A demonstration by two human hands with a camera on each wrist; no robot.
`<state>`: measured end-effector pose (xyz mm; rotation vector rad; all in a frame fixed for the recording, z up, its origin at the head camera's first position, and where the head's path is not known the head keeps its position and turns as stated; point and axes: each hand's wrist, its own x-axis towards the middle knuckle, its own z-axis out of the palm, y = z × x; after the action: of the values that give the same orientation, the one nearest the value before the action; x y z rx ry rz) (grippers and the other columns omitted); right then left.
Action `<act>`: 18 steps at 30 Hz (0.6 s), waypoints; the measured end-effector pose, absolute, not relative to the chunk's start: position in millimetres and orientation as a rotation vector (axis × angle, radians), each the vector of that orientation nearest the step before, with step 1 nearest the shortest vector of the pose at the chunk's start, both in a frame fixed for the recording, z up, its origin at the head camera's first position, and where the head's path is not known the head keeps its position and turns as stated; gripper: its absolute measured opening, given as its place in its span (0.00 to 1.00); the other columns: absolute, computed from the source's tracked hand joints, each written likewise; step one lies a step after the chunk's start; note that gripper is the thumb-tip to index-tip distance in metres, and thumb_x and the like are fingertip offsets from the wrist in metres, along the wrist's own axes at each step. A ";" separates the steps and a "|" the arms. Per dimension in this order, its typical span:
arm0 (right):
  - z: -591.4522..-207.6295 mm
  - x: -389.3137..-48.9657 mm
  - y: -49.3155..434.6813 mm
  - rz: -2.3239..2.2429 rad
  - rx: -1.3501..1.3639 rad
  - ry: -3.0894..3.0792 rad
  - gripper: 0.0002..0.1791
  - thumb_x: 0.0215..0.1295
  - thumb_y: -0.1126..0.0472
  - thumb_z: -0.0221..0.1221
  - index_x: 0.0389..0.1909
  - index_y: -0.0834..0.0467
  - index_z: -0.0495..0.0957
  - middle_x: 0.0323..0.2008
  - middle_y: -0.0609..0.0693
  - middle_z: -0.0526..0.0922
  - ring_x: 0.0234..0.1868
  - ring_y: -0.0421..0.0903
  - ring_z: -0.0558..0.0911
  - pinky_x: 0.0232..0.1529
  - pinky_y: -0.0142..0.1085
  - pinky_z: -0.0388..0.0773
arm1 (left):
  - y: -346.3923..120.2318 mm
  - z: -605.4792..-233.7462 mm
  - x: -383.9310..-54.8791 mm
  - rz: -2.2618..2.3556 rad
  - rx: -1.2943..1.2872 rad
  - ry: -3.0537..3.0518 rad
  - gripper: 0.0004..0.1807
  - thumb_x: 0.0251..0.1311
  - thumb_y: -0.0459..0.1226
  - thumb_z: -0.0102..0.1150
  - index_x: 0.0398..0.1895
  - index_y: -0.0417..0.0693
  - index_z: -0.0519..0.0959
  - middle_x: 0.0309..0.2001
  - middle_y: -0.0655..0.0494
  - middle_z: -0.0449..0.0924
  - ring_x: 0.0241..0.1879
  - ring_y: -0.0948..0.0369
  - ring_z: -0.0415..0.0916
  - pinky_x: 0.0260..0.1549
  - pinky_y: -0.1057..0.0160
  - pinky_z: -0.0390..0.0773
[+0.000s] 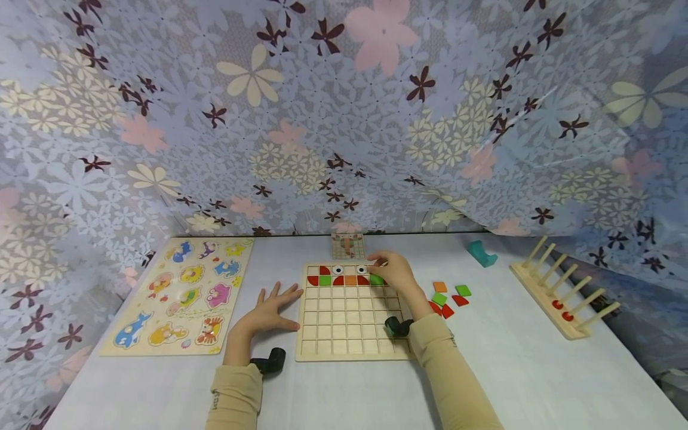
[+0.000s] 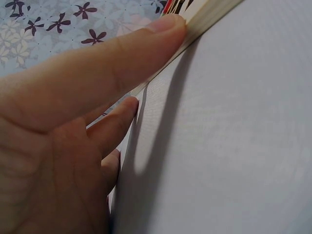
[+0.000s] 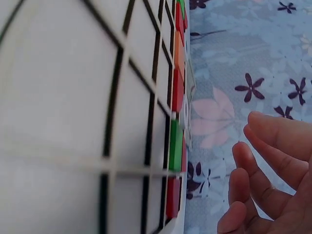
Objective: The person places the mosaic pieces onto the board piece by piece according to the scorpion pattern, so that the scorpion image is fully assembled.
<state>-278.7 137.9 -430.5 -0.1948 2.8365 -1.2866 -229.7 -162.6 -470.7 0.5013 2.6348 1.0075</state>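
Note:
A wooden grid board (image 1: 344, 361) lies in front of the person. Coloured tiles fill part of its two far rows: a red tile (image 1: 313, 280), a green tile (image 1: 325, 280), an orange tile (image 1: 351, 280), others like them, and two eye tiles (image 1: 337, 270). Over the far right corner, the right hand (image 1: 395, 275) has its fingers slightly bent beside a green tile (image 3: 176, 146). Nothing shows between those fingers in the right wrist view. Spread out at the board's left edge, the left hand (image 1: 270, 312) touches that edge with its thumb (image 2: 165, 31).
Loose tiles (image 1: 439, 299) in red, green and orange lie right of the board. A pattern card (image 1: 347, 245) stands behind it. At left is a sea-animal puzzle (image 1: 244, 272); at right, a teal arch (image 1: 482, 254) and a peg rack (image 1: 543, 295) with red beads.

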 end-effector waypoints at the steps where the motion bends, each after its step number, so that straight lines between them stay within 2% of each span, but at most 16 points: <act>1: -430.9 -277.4 139.9 -1.296 -0.184 2.836 0.16 0.60 0.61 0.60 0.48 0.61 0.78 0.38 0.56 0.80 0.38 0.51 0.77 0.31 0.37 0.73 | -162.6 -470.1 -229.5 1.008 0.501 2.633 0.46 0.40 0.42 0.71 0.67 0.45 0.62 0.71 0.46 0.50 0.70 0.41 0.29 0.63 0.40 0.22; 9: -437.6 -268.8 160.9 -1.411 -0.083 2.810 0.16 0.60 0.62 0.60 0.49 0.60 0.78 0.39 0.56 0.79 0.39 0.52 0.77 0.32 0.38 0.76 | -165.5 -472.0 -228.7 1.108 0.534 2.595 0.47 0.39 0.47 0.71 0.66 0.48 0.64 0.71 0.46 0.51 0.70 0.41 0.27 0.63 0.41 0.19; 12: -438.4 -264.6 169.4 -1.415 -0.058 2.831 0.16 0.60 0.62 0.60 0.49 0.60 0.78 0.38 0.57 0.79 0.38 0.52 0.76 0.29 0.37 0.76 | -167.6 -474.0 -227.4 1.166 0.575 2.584 0.47 0.38 0.51 0.71 0.66 0.51 0.65 0.71 0.48 0.52 0.70 0.42 0.26 0.62 0.42 0.16; 18: -439.0 -259.2 189.4 -1.410 0.014 2.836 0.17 0.59 0.62 0.60 0.50 0.62 0.77 0.40 0.58 0.79 0.38 0.52 0.77 0.28 0.34 0.75 | -165.1 -470.2 -228.3 1.096 0.521 2.594 0.47 0.39 0.45 0.71 0.67 0.46 0.63 0.71 0.46 0.51 0.70 0.41 0.28 0.63 0.41 0.19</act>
<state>-259.2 189.4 -439.0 0.0137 2.8356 -1.4101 -228.3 -165.1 -470.2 0.5207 2.5938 1.0962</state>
